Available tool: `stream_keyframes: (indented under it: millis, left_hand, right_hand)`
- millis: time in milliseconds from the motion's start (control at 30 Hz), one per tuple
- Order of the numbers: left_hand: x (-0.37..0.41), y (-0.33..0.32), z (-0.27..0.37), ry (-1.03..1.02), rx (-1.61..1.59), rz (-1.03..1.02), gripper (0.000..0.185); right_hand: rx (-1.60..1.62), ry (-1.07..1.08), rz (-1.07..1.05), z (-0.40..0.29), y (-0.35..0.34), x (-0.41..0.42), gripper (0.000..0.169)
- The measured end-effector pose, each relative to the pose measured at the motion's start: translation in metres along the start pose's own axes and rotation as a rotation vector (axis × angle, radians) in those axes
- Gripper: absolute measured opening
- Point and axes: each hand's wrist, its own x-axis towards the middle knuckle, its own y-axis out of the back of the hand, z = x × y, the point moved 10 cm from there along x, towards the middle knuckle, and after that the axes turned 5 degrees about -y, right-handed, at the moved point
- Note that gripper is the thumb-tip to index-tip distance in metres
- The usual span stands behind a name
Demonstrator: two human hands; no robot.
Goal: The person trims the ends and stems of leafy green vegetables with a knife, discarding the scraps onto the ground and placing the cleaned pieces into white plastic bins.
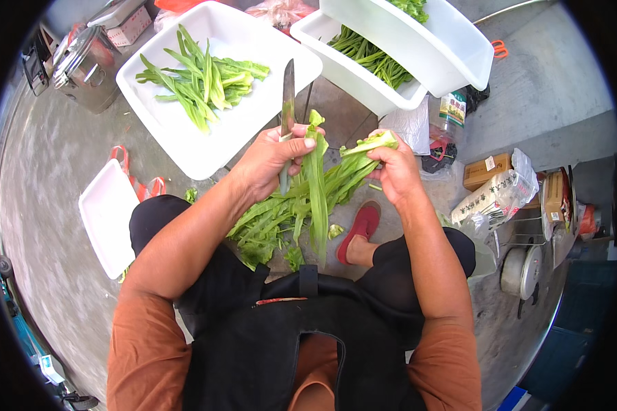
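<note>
My left hand [267, 156] holds a knife [288, 92], its blade pointing away from me and its handle down through the palm. Between the thumb and fingers of that same hand hangs a long green leaf [317, 195]. My right hand [397, 167] grips the pale stem end of a bunch of long-leaf lettuce [365, 149], its leaves trailing down to the left. Below both hands lies a heap of loose green leaves [259, 226] on the floor; where the held leaves end and the heap begins is hard to tell. Beyond my left hand, a white plastic tub [195, 149] contains cut leaves [205, 85].
Two white bins [360, 92] with greens overlap at the upper right. Orange-handled scissors [500, 49] and a labelled plastic bottle [452, 110] are beyond. A white tray [110, 216] stands left, a lidded steel pot [85, 69] farther off. Cardboard boxes [486, 172] sit right.
</note>
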Motion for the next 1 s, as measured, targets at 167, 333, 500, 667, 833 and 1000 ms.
stream_keyframes:
  millis: [167, 333, 500, 667, 833, 1000]
  left_hand:
    - [-0.005, -0.009, 0.012, -0.062, 0.017, -0.03, 0.045]
    - [-0.001, -0.003, 0.003, -0.032, 0.076, -0.011, 0.035]
    - [-0.001, -0.005, -0.003, -0.069, 0.114, 0.004, 0.023]
    - [-0.003, -0.014, 0.005, -0.126, 0.273, -0.032, 0.016]
    - [-0.002, -0.021, 0.01, -0.2, 0.539, -0.158, 0.018]
    - [-0.002, -0.023, 0.01, -0.193, 0.661, -0.18, 0.013]
  right_hand:
    - [-0.08, -0.024, -0.121, -0.005, -0.017, -0.005, 0.034]
    - [-0.144, -0.039, -0.442, -0.008, -0.051, -0.023, 0.046]
    - [-0.418, 0.018, -0.444, 0.0, -0.076, -0.035, 0.047]
    - [-0.508, 0.091, -0.367, 0.003, -0.069, -0.025, 0.021]
    - [-0.695, 0.117, -0.323, 0.002, -0.067, -0.025, 0.017]
    - [-0.852, 0.193, -0.28, -0.003, -0.067, -0.029, 0.019]
